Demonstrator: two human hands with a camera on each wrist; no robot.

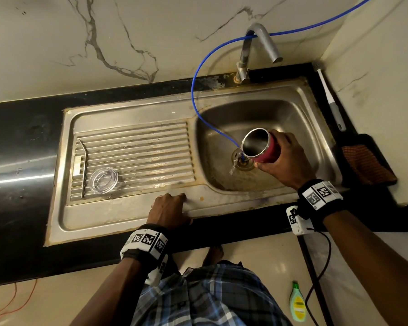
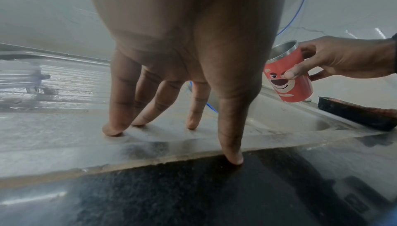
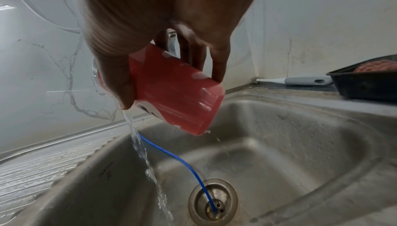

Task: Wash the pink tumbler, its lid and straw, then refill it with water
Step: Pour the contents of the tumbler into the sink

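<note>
Hands: right (image 1: 284,158) tips tumbler (image 1: 259,147); hose (image 1: 212,123) beside.

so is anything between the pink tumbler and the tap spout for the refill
Nothing visible blocks it. The right hand holds the pink tumbler tilted over the steel sink basin; the curved metal tap spout stands clear above.

Pink tumbler (image 2: 289,83) with bear face, blue hose (image 1: 199,74), white grey-veined marble wall (image 1: 127,38).
</note>
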